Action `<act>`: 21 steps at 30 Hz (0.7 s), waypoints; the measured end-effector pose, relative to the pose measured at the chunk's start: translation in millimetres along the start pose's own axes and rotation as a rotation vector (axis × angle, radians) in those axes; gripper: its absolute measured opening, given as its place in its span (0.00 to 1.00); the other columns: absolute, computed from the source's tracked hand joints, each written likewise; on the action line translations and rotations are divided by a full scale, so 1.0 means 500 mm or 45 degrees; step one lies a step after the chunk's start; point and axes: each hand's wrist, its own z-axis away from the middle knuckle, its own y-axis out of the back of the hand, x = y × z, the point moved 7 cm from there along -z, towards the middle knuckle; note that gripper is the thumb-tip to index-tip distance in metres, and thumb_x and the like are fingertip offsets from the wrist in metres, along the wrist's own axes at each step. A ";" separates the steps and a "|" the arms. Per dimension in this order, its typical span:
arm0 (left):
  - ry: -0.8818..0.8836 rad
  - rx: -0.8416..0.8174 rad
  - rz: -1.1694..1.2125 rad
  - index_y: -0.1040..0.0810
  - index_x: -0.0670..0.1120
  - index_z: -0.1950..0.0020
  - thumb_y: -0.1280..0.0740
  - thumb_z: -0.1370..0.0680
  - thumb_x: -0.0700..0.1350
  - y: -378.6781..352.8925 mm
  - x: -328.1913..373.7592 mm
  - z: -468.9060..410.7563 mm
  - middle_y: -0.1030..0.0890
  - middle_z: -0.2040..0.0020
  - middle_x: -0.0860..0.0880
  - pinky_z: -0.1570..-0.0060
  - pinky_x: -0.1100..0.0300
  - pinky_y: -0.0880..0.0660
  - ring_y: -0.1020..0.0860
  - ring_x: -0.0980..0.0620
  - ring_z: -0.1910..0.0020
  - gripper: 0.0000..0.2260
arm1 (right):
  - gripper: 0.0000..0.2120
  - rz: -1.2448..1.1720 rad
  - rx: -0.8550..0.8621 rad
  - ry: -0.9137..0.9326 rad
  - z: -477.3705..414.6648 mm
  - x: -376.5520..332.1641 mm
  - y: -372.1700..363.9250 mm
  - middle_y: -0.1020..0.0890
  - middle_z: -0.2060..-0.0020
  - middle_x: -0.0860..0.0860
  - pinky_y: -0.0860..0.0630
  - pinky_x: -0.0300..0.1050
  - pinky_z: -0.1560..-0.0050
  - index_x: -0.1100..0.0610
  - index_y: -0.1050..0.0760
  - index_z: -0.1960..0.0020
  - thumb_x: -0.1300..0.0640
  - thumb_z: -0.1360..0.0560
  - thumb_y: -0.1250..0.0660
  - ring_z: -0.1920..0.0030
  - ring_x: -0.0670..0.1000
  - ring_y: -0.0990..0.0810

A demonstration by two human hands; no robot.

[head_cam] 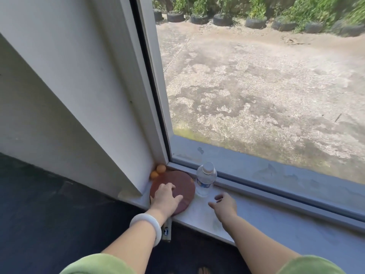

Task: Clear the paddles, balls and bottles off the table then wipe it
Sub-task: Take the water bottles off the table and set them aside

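Most of the view taken up by a large window pane [256,86], with patchy concrete ground and a far row of tyre planters [221,19] outside. Left of the glass, a white wall reveal [88,95] slanting down to the corner; near and left below it, dark floor [49,204]. Along the foot of the glass, from the left corner out to the near right, a pale windowsill [266,224], bearing all the task's things at its left end. Reaching in from the near edge, two bare forearms in green sleeves [98,264]. Flat on the windowsill beside the wall reveal, a red-brown paddle [184,182], handle jutting over the near edge and partly hidden under the left wrist. Resting palm-down on the near left of the paddle's face, the left hand [166,196], fingers spread and almost straight, curled round nothing. Just right of the paddle, over bare windowsill, the right hand [224,203], fingers loosely bent, thumb apart, holding nothing, near the bottle but clear of it. Upright just right of the paddle's far edge, a clear plastic bottle [206,178] with white cap and blue label; contents not discernible. Round the left wrist, a white bangle [148,224]. Tucked in the far left corner beyond the paddle, two orange balls [161,168], touching each other.
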 end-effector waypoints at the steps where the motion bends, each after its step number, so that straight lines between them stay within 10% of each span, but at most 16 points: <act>1: 0.003 0.007 0.004 0.29 0.45 0.33 0.31 0.22 0.51 0.003 -0.001 0.005 0.29 0.35 0.45 0.36 0.53 0.31 0.28 0.46 0.37 0.20 | 0.09 0.063 -0.029 -0.015 0.010 0.006 -0.006 0.22 0.49 0.55 0.27 0.45 0.55 0.57 0.27 0.48 0.59 0.25 0.29 0.54 0.52 0.24; 5: 0.030 0.034 0.050 0.29 0.45 0.33 0.32 0.22 0.50 0.021 -0.017 0.037 0.30 0.35 0.46 0.35 0.55 0.31 0.29 0.47 0.36 0.20 | 0.04 0.287 -0.158 0.174 0.051 -0.036 -0.040 0.21 0.54 0.51 0.33 0.37 0.68 0.54 0.26 0.52 0.57 0.24 0.31 0.62 0.45 0.25; 12: 0.200 0.242 0.110 0.29 0.44 0.33 0.33 0.22 0.51 0.134 -0.122 0.123 0.30 0.35 0.46 0.35 0.54 0.33 0.29 0.46 0.36 0.20 | 0.07 0.602 -0.391 0.771 0.152 -0.251 -0.170 0.21 0.50 0.50 0.29 0.42 0.49 0.54 0.24 0.49 0.58 0.26 0.31 0.47 0.52 0.22; 21: 0.692 0.739 0.203 0.31 0.46 0.31 0.35 0.20 0.51 0.315 -0.411 0.440 0.31 0.34 0.47 0.34 0.48 0.32 0.31 0.46 0.33 0.20 | 0.12 0.890 -0.851 1.392 0.478 -0.415 -0.453 0.19 0.47 0.54 0.31 0.40 0.49 0.57 0.21 0.43 0.58 0.26 0.31 0.45 0.55 0.21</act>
